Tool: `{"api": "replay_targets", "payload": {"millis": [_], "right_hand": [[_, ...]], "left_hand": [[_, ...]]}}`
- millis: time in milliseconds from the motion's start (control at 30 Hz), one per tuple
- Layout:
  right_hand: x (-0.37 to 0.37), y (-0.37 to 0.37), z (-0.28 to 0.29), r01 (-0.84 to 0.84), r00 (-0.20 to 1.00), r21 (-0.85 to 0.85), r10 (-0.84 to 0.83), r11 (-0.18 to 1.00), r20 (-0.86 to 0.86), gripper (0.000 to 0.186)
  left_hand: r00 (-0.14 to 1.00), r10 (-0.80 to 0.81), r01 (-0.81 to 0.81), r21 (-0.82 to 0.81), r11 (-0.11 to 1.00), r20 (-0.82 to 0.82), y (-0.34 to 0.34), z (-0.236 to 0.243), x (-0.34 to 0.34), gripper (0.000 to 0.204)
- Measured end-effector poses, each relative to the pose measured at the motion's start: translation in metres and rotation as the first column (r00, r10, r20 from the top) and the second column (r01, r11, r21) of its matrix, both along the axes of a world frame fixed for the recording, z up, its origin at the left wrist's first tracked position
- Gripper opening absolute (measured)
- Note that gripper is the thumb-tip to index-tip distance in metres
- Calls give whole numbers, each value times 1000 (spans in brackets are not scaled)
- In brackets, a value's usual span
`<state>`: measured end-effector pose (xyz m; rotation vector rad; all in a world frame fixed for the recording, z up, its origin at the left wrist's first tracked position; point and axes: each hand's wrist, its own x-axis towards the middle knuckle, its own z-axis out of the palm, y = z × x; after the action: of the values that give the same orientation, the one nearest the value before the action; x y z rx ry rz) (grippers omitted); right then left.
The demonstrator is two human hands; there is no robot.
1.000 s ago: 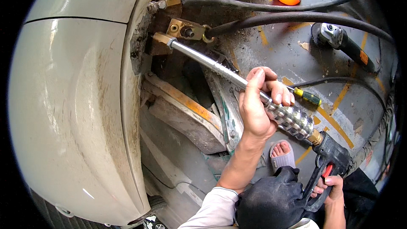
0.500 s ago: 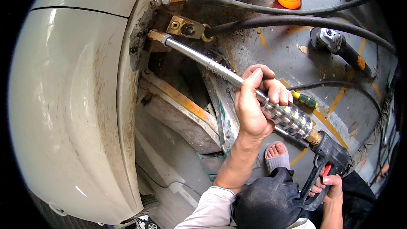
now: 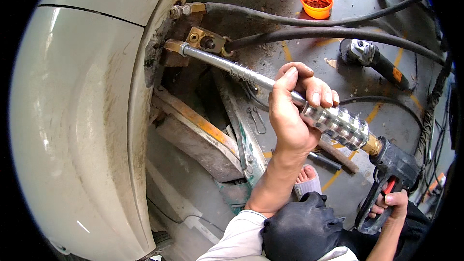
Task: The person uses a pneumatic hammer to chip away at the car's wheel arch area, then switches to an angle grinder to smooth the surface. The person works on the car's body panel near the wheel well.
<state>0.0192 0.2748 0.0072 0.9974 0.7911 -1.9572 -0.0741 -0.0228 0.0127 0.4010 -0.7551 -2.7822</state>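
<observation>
A long metal slide-hammer puller (image 3: 215, 60) slants from a pale car body panel (image 3: 87, 130) toward the lower right. Its brass tip (image 3: 175, 47) meets the dirty, bare-metal edge of the panel. My left hand (image 3: 299, 108) is wrapped round the front of the ribbed sliding weight (image 3: 338, 125), thumb along the shaft. At the rear, my right hand (image 3: 392, 203) grips the black pistol handle (image 3: 394, 162), fingers by its red trigger (image 3: 389, 186). A coil spring (image 3: 243, 73) sits on the shaft. Above the tip, a brass clamp block (image 3: 205, 38) stands by the panel edge.
Two thick black cables (image 3: 290, 36) run across the upper area. An angle grinder (image 3: 374, 60) and an orange bowl (image 3: 316, 2) of reddish bits are on the floor. A dirty metal beam (image 3: 198, 135) lies beside the car. A sandalled foot (image 3: 307, 181) shows below my hands.
The puller's handle and both my hands have shifted slightly right, while the surroundings appear slightly further left. A yellow-green screwdriver visible before is out of sight; a brown bar shows below the weight.
</observation>
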Motion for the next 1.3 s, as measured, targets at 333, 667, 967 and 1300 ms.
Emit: {"api": "replay_targets", "payload": {"millis": [333,667,967,1300], "right_hand": [[-2,-9,1,-8,997,-34,10,999,70,24],[50,-37,-77,18,938,-462,145,887,315,22],[51,-39,-83,-134,948,-445,245,886,202,29],[59,-34,-89,-5,952,-496,156,868,263,18]], "left_hand": [[990,56,-53,-32,998,129,-2,3,2,24],[934,139,-36,-301,953,328,-23,-26,35,18],[932,150,-37,-322,946,331,-23,-24,37,20],[932,132,-13,-334,943,337,-20,-19,33,21]]}}
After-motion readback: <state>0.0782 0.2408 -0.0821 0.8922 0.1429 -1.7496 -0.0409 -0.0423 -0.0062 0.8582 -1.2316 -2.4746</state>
